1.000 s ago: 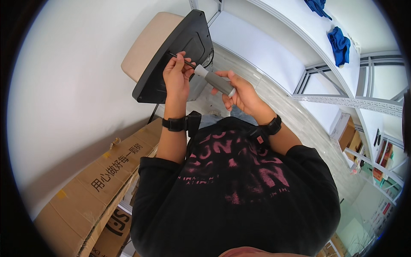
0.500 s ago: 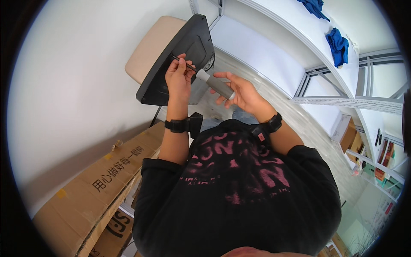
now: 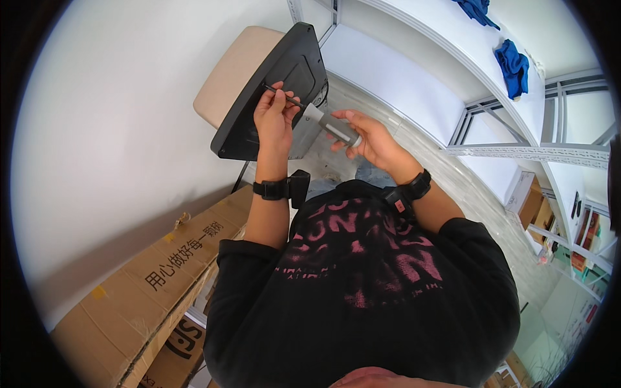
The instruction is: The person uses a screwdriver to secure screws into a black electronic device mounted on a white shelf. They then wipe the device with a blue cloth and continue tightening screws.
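Observation:
A screwdriver (image 3: 334, 127) with a thick grey handle and a dark shaft slants across the space between my hands. The fingers of my left hand (image 3: 276, 118) pinch its shaft close to the tip. That tip meets the black panel (image 3: 299, 72) of a piece with a beige padded block (image 3: 234, 79) behind it, apparently an upholstered seat on its side. My right hand (image 3: 372, 139) curls loosely round the handle's far end, thumb and index finger on one side, other fingers partly hidden beneath. Black straps with small boxes circle both wrists.
A long cardboard box (image 3: 123, 310) lies along the wall at left, with another carton (image 3: 174, 349) below it. White shelving (image 3: 394, 77) runs along the right, bearing blue cloths (image 3: 514, 70). Pale floor (image 3: 404, 123) shows beyond my hands.
The screwdriver handle has turned, and a light stripe now shows on it. My right hand's fingers have shifted slightly round it. The whole scene sits slightly further right from head movement.

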Demonstrator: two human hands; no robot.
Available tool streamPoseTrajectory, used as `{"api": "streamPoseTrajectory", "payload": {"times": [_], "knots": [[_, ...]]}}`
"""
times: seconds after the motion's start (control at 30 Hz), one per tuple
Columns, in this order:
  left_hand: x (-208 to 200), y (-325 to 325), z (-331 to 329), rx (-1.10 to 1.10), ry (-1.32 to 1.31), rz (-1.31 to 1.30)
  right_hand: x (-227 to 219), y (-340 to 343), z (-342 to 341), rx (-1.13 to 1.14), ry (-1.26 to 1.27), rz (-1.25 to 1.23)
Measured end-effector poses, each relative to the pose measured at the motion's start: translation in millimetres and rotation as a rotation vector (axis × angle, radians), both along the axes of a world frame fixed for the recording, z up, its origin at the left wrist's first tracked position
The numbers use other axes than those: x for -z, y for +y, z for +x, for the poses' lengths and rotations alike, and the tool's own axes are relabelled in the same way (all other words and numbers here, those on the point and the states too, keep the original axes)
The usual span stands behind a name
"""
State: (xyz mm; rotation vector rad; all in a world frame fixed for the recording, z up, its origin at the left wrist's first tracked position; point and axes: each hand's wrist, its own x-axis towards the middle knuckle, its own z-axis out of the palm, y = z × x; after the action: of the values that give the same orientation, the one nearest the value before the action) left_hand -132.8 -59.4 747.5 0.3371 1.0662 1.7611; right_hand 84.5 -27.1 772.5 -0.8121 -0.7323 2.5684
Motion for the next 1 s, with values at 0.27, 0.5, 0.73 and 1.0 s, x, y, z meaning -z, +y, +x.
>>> {"api": "streamPoseTrajectory", "payload": {"times": [0.27,0.5,0.73,1.0], "knots": [[-3.2,0.1,2.3,-0.046,-0.039,-0.031,1.9,-11.8,-11.0,0.075,-0.297,0.474],[-0.8,3.0,4.7,-0.063,-0.041,0.0,-5.5,0.3,-2.8,-0.05,-0.021,-0.063],[-9.5,0.7,4.3,-0.048,-0.065,0.017,-4.7,-10.4,-9.6,0.015,-0.184,0.274],[-10.1,-1.0,5.6,-0.028,-0.058,0.023,-0.5,-12.6,-6.8,0.049,-0.149,0.387]]}}
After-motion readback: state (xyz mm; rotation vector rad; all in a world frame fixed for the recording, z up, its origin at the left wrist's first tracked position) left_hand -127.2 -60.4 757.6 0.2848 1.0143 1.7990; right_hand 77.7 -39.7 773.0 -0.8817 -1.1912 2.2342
